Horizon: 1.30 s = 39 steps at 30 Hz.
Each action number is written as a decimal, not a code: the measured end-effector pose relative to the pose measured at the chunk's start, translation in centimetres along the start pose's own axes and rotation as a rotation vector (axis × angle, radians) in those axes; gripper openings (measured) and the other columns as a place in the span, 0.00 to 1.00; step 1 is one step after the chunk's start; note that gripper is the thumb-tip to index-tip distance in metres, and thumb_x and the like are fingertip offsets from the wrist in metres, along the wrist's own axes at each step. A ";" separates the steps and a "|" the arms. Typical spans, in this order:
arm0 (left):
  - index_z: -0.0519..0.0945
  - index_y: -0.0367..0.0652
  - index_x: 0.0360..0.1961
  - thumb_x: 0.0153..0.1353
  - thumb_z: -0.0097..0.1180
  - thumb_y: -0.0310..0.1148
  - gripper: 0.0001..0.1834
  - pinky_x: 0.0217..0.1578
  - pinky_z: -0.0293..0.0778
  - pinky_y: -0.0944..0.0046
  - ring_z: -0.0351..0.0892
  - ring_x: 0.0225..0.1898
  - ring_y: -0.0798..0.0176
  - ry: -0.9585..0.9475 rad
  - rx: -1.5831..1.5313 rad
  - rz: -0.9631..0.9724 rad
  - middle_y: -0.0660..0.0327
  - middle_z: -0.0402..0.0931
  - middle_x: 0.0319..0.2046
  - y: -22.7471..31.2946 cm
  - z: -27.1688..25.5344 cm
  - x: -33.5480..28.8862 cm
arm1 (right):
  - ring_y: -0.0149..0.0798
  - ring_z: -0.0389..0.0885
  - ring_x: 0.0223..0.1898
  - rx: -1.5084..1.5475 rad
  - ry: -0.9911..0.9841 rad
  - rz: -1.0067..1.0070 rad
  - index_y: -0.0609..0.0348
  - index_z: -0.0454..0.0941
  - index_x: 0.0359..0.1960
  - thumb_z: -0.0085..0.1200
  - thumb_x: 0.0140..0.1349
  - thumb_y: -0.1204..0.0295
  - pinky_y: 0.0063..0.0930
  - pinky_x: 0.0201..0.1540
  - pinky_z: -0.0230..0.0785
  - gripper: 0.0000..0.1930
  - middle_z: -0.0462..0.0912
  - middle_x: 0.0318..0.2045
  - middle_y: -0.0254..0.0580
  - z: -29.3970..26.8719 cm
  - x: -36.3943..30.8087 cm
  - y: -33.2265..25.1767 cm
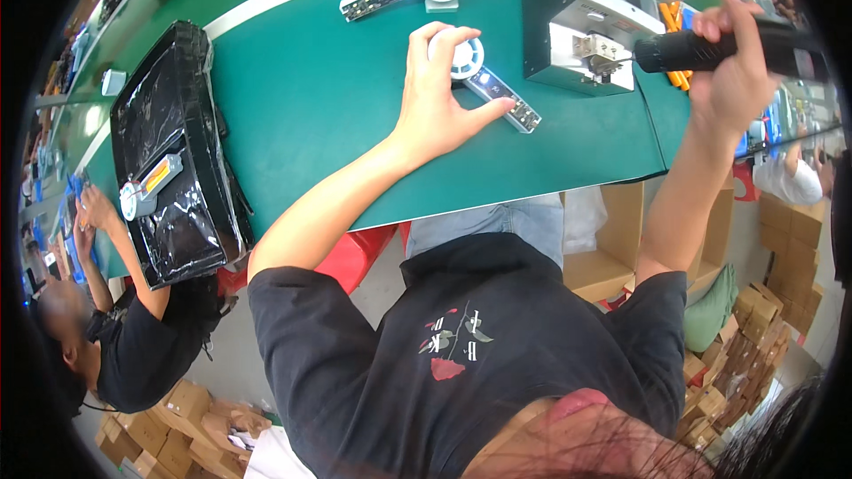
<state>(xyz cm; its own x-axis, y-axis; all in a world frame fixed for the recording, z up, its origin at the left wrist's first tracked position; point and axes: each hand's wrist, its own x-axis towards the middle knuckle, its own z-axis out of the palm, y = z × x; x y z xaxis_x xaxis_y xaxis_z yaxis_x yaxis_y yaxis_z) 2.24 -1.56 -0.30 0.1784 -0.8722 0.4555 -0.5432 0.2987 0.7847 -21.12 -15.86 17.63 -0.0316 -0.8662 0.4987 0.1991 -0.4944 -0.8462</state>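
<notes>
On the green table, my left hand holds down a small handheld fan. Its fingers lie over the round white fan head and its thumb reaches the handle's lower end. The handle casing is open and shows a circuit board with a lit spot. My right hand is wrapped around a black electric screwdriver, one finger stretched out along it. The screwdriver lies nearly level, its bit at the metal block on the front of a screw feeder; whether a screw is on the tip I cannot tell.
A second open fan lies at the table's back. To the left is a black plastic-wrapped tray with another fan in it, and a co-worker sits beyond. Orange sticks stand behind the feeder. Cardboard boxes are under the table's right side.
</notes>
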 end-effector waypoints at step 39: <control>0.72 0.45 0.63 0.43 0.86 0.36 0.46 0.61 0.73 0.52 0.71 0.61 0.49 0.002 0.025 0.019 0.51 0.64 0.59 0.0 0.1 0.1 | 0.30 0.75 0.21 0.214 -0.361 0.092 0.62 0.73 0.41 0.63 0.61 0.87 0.27 0.28 0.73 0.12 0.79 0.26 0.41 2.7 -9.3 1.4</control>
<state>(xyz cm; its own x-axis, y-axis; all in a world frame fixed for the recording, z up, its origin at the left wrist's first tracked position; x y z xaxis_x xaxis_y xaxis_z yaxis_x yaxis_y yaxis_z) 2.16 -1.67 -0.34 0.1700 -0.8656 0.4710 -0.5664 0.3053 0.7655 -17.95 -8.33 12.33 0.3332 -0.8063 0.4887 0.3851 -0.3567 -0.8512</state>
